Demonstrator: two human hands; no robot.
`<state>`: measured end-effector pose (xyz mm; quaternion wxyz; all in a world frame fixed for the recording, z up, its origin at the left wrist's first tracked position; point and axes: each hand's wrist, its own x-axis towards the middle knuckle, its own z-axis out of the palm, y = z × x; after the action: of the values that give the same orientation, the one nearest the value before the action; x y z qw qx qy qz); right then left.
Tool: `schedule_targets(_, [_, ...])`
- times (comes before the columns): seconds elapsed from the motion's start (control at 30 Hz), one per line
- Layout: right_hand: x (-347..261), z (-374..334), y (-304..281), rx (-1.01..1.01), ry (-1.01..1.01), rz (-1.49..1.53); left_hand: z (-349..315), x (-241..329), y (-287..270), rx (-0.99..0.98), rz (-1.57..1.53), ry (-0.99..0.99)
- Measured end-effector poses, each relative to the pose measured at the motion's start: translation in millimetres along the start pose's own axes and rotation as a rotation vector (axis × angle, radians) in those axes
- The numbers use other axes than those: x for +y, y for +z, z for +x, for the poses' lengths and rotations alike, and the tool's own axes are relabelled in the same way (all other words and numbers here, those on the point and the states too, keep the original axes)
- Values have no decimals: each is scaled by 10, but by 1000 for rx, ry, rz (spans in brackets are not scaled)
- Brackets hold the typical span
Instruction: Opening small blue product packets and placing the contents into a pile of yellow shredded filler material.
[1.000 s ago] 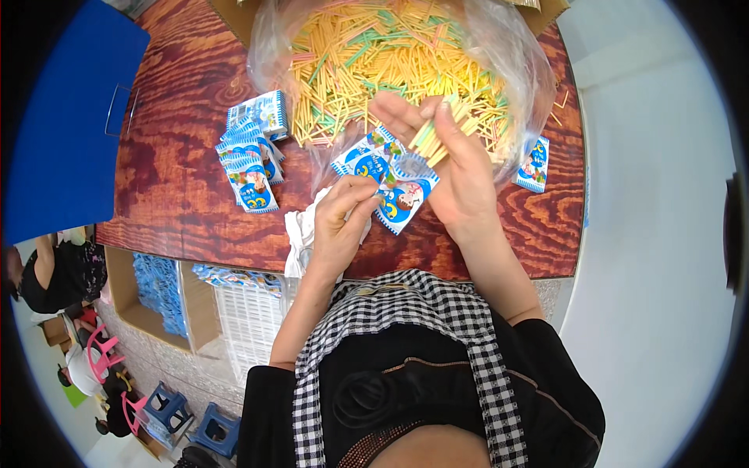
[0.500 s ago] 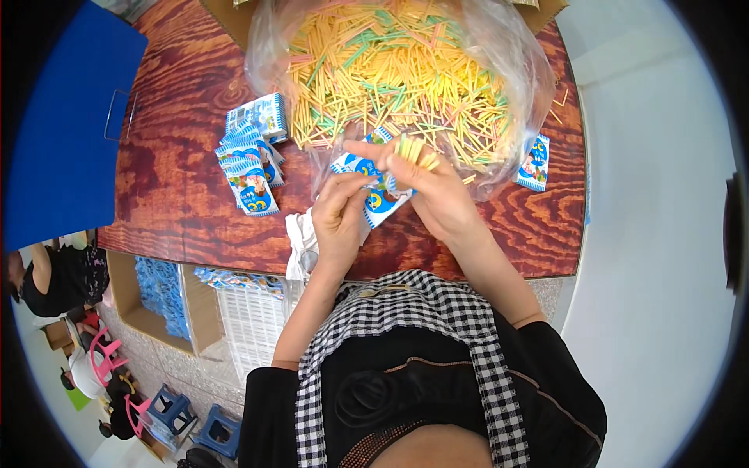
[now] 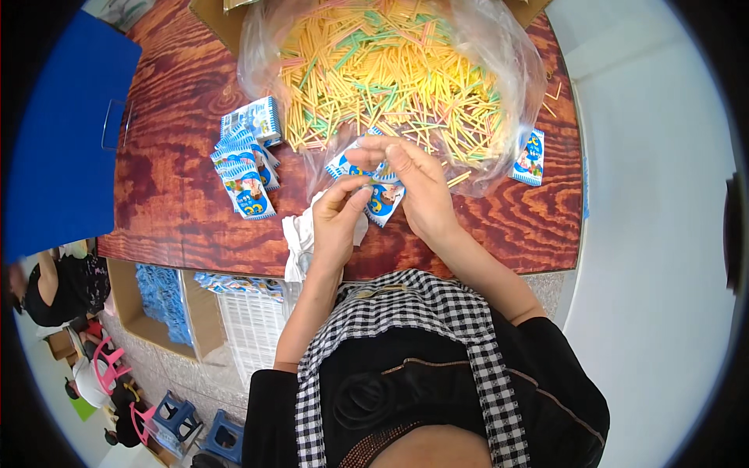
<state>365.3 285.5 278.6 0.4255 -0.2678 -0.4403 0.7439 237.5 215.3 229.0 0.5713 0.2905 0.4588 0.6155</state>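
Note:
My left hand [image 3: 334,226] has thumb and forefinger pinched together over the small blue-and-white packets [image 3: 382,204] in front of me; what lies in the pinch is too small to name. Beside it my right hand [image 3: 421,187] is curled, its fingers pointing left and its thumb raised; whatever is inside it is hidden. Both hands nearly meet above the packets. Just beyond them a large clear plastic bag [image 3: 519,86] lies open, full of thin yellow, green and pink sticks [image 3: 390,70]. A white cloth [image 3: 299,242] lies by my left wrist.
Several filled-looking packets [image 3: 248,175] are piled at left, and a single packet [image 3: 530,157] lies at right on the wood-patterned table [image 3: 175,156]. A blue panel [image 3: 62,125] stands at the left. Below are a cardboard box [image 3: 204,312] and a white crate [image 3: 253,331]. Other people sit farther off.
My right hand has turned over, and the bunch of yellow sticks that showed in it is out of sight. A few sticks show on the bag beside that hand. My left hand keeps its pinch.

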Motion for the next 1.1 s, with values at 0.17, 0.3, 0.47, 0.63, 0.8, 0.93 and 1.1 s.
schedule_targets(0.17, [-115,95,-100,44,22,384,36,-3,-11,61,64,99])
schedule_targets(0.3, [-293,236,-160,6,-82,461,43,1,-24,36,103,165])
schedule_targets(0.47, [-389,283,-54,-128,-143,367,36,-9,14,10,117,166])
schedule_targets(0.63, [-245,192,-157,-208,-169,22,-8,-26,-19,80,-11,81])
schedule_targets(0.8, [-256,170,-147,-105,-115,247,11,-47,-34,0,43,118])
schedule_targets(0.93, [-249,170,-132,-187,-111,182,35,-30,26,-13,-52,67])
schedule_targets(1.1, [-193,14,-242,-294,-103,-433,4,-5,7,22,-126,39])
